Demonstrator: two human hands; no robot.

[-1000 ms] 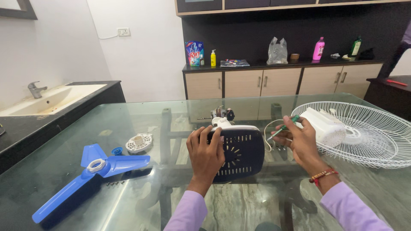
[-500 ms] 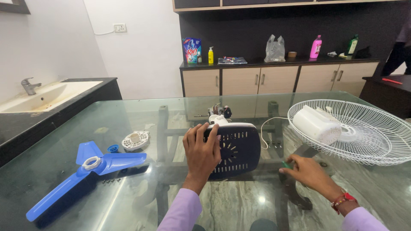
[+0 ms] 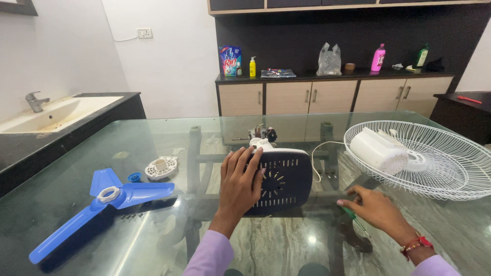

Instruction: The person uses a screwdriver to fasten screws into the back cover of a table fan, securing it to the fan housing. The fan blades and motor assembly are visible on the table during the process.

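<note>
Glass-topped bench (image 3: 153, 240), stone-patterned floor visible through it. Sink (image 3: 51, 115) set in a dark counter along the left wall; cabinets (image 3: 332, 94) at the far wall carrying bottles and a plastic bag.

Dark vented motor housing (image 3: 284, 181) with white rim, standing tilted near the bench centre, radial and straight slots facing the camera. Left hand (image 3: 240, 186) spread flat against its left face, fingers extended, steadying it. Right hand (image 3: 376, 207) lowered to the bench right of the housing, fingers curled around a green-handled screwdriver (image 3: 353, 215), shaft lying on the glass.

White wire guard (image 3: 440, 163) toward the right edge. Blue fan blade (image 3: 102, 204) toward the left edge.
</note>
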